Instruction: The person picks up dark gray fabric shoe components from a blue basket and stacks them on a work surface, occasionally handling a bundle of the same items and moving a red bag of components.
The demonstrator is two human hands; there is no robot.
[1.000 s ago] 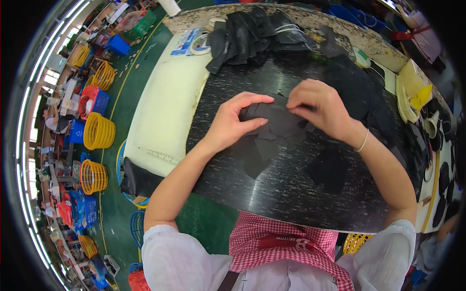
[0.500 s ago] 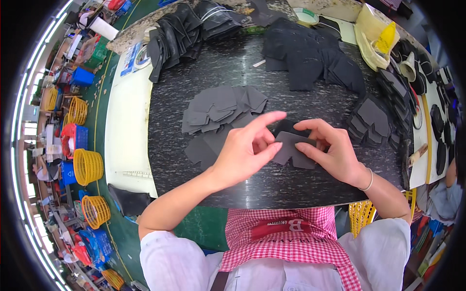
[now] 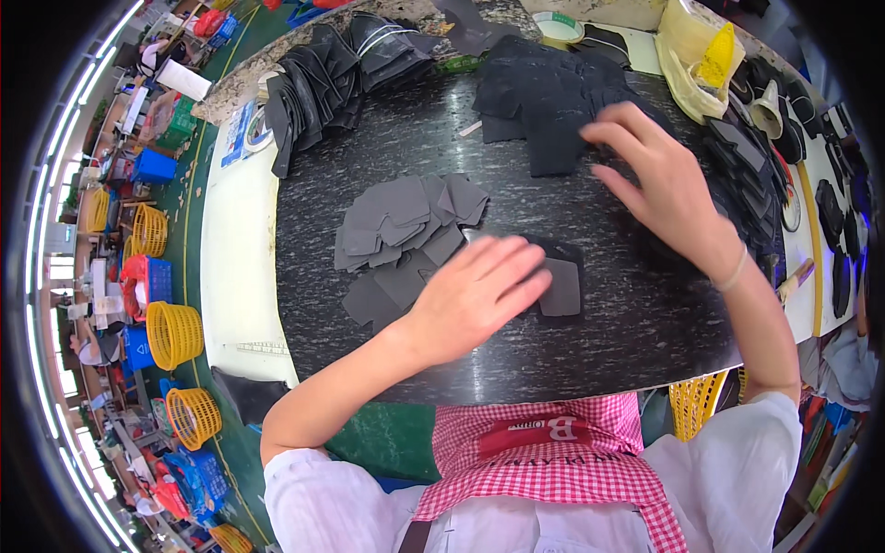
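While the left hand (image 3: pixel 475 297) lies palm-down, fingers extended, over its left edge, we see one grey piece (image 3: pixel 560 293) flat on what looks like a darker piece (image 3: pixel 566 251); those fingers probably steady it, but we can't tell if they press. Right hand (image 3: pixel 659 184) open, thumb and fingers apart, nothing visible in it, at the black fabric heap (image 3: pixel 544 120), contact unclear. Grey stack (image 3: pixel 383 217) overlaps loosely just left, likely so we get exposed edges to pick. Tied black bundle (image 3: pixel 387 57) sits at the far side, presumably leaving us tabletop (image 3: pixel 645 346) room
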